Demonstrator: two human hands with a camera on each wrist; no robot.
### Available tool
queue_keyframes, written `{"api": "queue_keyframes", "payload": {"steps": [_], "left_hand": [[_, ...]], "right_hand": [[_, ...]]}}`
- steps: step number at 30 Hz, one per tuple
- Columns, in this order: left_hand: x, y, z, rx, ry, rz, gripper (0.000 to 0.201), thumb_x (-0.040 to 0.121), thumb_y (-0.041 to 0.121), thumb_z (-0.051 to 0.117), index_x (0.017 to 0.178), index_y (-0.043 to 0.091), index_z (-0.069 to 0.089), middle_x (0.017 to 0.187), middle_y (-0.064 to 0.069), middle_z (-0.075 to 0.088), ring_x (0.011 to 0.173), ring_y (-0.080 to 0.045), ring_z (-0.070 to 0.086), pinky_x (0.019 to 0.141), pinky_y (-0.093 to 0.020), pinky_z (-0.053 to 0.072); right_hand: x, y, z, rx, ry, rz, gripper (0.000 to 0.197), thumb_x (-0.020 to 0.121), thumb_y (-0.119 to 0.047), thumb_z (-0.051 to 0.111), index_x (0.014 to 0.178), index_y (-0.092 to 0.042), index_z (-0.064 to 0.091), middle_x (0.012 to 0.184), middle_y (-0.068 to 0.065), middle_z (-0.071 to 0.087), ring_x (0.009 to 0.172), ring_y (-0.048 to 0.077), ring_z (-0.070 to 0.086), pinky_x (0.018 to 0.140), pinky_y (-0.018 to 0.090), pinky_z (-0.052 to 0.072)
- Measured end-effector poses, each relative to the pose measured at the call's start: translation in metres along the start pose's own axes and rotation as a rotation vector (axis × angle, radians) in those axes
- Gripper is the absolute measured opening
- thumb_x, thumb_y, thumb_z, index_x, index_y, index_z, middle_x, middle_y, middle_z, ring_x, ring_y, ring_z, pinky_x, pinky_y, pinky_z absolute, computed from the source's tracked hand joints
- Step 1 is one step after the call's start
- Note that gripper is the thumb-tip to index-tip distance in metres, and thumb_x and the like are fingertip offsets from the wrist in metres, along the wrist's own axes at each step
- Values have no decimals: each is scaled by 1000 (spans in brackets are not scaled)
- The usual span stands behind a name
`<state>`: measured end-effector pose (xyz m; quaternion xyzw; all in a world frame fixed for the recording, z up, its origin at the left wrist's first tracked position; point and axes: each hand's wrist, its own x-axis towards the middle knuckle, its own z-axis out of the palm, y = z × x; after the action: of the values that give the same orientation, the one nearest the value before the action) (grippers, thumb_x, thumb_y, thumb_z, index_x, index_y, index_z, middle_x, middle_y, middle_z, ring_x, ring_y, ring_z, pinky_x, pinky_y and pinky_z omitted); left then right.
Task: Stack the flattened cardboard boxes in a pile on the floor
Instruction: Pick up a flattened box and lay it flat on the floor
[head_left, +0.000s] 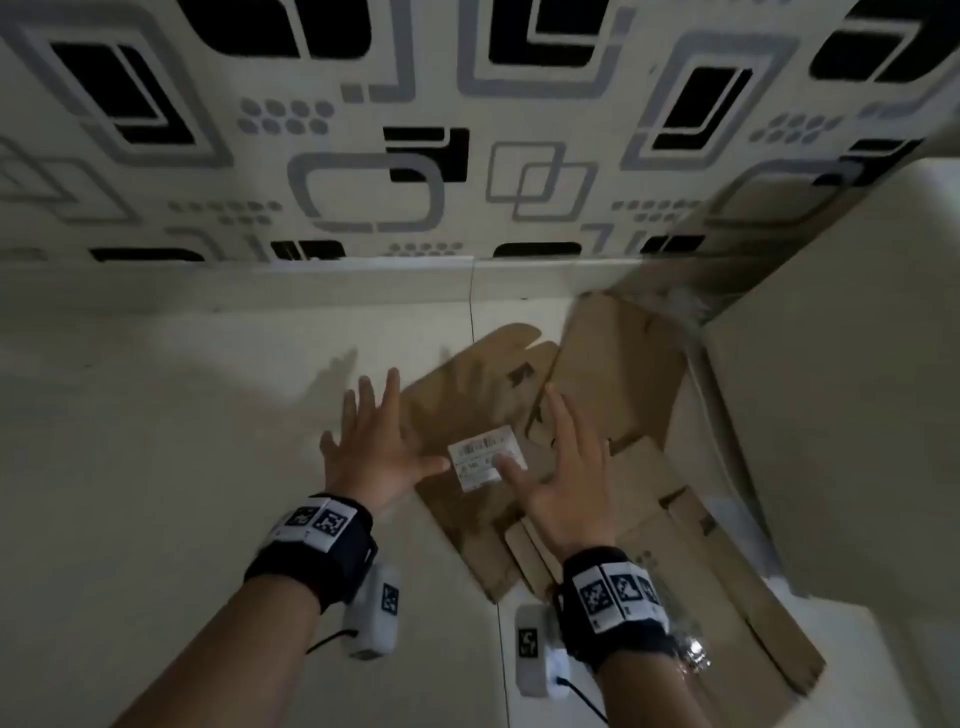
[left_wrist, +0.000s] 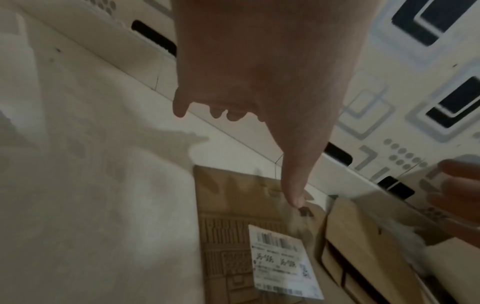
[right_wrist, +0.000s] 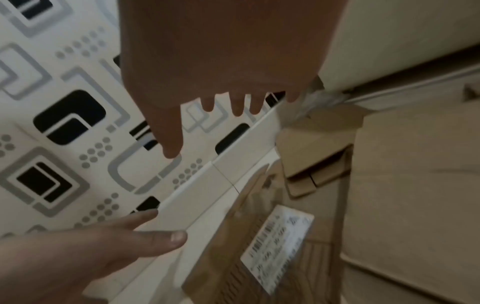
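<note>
- Both grips are spread wide and hold nothing: left hand (head_left: 376, 457) and right hand (head_left: 563, 480) hover, fingers splayed, over the top box (head_left: 467, 410), which carries a white label (head_left: 485, 457).
- That box lies on the floor (head_left: 182, 467), partly overlapping more flattened boxes (head_left: 618, 384) crowded toward the right, near a pale cabinet (head_left: 841, 415).
- Whether the right thumb touches the label, I cannot tell; motion blur hides it.
- Risk, as I judge it: the top box sits skewed and only half on the others, so it may slide off or leave a crooked pile unless squared up.
- Loose flaps on the lower boxes could catch an edge and buckle.
- Patterned wall (head_left: 467, 130) and skirting (head_left: 363, 283) close the far side; the cabinet hems the pile in, leaving free room only to the left.
</note>
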<state>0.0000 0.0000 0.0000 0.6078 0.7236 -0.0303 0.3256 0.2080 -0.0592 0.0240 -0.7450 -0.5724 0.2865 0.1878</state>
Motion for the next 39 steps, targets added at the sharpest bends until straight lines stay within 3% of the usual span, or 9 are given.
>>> {"api": "queue_keyframes", "payload": {"steps": [7,14,17,19,21,23,27,32,39], "left_hand": [[33,-25,55,-8,11,-57,144,64,66,81,163,23,-14,171,-7,-12,157,-26,-5,119,-57,18],[59,-26,70,52,133,-44,142,58,71,80,163,20,1,152,-12,23,141,-35,23,110,-50,27],[77,-30,64,-118,152,-126,108,57,56,87,147,17,41,137,-12,44,126,-35,44,101,-47,41],[85,-35,58,-385,138,-146,65,60,40,90,111,8,67,113,-10,64,108,-32,64,83,-38,55],[87,-41,51,-584,139,-144,31,68,22,91,84,5,70,88,-8,72,92,-30,71,71,-33,58],[87,-49,42,-733,171,-164,22,72,10,87,88,4,73,91,-9,75,92,-29,72,78,-37,61],[83,-73,3,-978,257,-208,42,80,-2,80,120,2,68,113,-11,72,98,-26,69,84,-30,53],[71,-130,-34,-1121,254,-286,47,77,4,83,121,7,68,114,-6,74,107,-29,68,75,-29,50],[44,-173,-31,-1312,257,-405,27,91,-5,68,117,3,62,93,-8,66,76,-19,60,57,-27,44]], "right_hand": [[12,28,60,7,-104,1,93,78,-64,57,156,-46,8,167,-8,15,153,16,12,123,51,7],[18,41,101,-4,-146,56,87,84,-61,55,157,-40,11,167,-11,13,153,13,11,124,48,1],[19,43,105,-16,-136,65,84,86,-59,55,156,-42,12,167,-13,13,154,13,10,123,51,0],[21,44,105,-27,-132,81,82,87,-58,55,156,-44,13,166,-13,14,153,14,10,123,52,0],[22,42,106,-37,-124,105,81,87,-58,55,155,-44,14,166,-12,15,153,15,11,122,52,1],[24,38,109,-38,-89,128,79,87,-57,54,154,-42,18,165,-13,17,152,16,13,122,53,3],[29,33,112,-14,-4,211,77,85,-54,56,152,-31,25,163,-10,20,150,19,18,121,54,10],[34,24,117,-33,29,261,75,88,-37,63,151,-15,29,156,8,29,141,34,33,115,50,29],[47,-6,137,505,-52,480,57,93,-33,56,145,-17,39,139,11,53,122,32,54,104,46,44]]}}
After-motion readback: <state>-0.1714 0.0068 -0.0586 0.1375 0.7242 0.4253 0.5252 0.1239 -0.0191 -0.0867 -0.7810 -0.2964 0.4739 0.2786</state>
